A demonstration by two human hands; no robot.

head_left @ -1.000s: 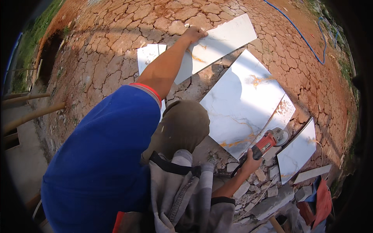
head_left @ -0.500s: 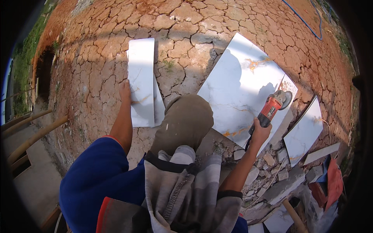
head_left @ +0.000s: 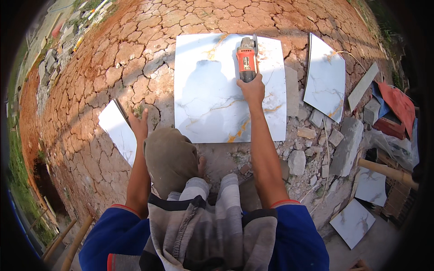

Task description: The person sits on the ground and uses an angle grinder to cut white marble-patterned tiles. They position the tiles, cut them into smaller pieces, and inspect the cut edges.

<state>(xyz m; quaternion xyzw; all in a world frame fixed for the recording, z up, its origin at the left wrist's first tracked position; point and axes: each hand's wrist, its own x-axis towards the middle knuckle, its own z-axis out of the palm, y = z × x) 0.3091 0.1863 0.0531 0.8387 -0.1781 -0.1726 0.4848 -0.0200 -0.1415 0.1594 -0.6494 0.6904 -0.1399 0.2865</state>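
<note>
My right hand (head_left: 252, 88) is wrapped round the dark rear of a red angle grinder (head_left: 247, 61). The grinder, its grey disc at the far end, is over the right part of a large white marble-patterned tile (head_left: 199, 108) lying on the ground. On the left, my left hand (head_left: 139, 124) has its fingers apart beside a narrow white tile piece (head_left: 118, 131). Its thumb-side fingertips are close to that piece's dark edge; whether they touch cannot be made out. My bent knee (head_left: 169, 158) comes between the left hand and the large tile.
Cracked reddish earth (head_left: 113, 67) surrounds the tiles. To the right lie another cut tile piece (head_left: 326, 79), broken rubble (head_left: 297, 162), a grey slab (head_left: 348, 144) and a red sheet (head_left: 398, 101). Two smaller tile pieces, including a square one (head_left: 353, 223), lie lower right near a wooden pole (head_left: 388, 172).
The view has swung right. My left hand has let go of the narrow tile piece, which now lies farther left. The grinder stays in my right hand, now over the large tile.
</note>
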